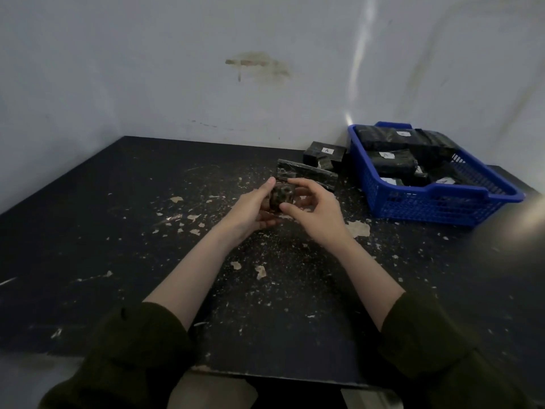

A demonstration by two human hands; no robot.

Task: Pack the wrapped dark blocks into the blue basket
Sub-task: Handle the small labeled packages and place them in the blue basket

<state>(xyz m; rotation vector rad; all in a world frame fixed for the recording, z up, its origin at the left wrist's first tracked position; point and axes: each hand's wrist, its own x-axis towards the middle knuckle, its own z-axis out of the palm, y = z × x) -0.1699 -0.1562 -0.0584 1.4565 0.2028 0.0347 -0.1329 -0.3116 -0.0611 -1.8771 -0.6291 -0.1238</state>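
Background: pale wall (177, 69) behind and on both sides, with a brown stain (259, 64) above the table's far edge. The table (118, 216) has a black top, its paint chipped in pale flecks across the middle and toward the near edge.

At the far right corner of the table stands the basket (460, 192), blue with perforated walls, set at an angle to the table edges. It holds several wrapped blocks (392, 165), lying flat and partly stacked, with white labels showing on some. Their count cannot be told.

On the table at the far edge, just beside the basket's left wall, lies a spare block (324, 153), wrapped, with a white label on top. A flat dark strip (312, 172) lies in front of it, between it and the hands. What it is cannot be told.

Over the table's middle, toward the far edge and well left of the basket, is the held block (281, 194), small, dark and glossy. Whether it touches the top cannot be told.

The left hand (250, 208) has its fingers curled round the held block's left side, thumb up at its top corner. The right hand (315, 211) pinches its right side between thumb and forefinger, the other fingers loosely bent. Forearms are bare, with dark sleeves (132, 349) at the near edge
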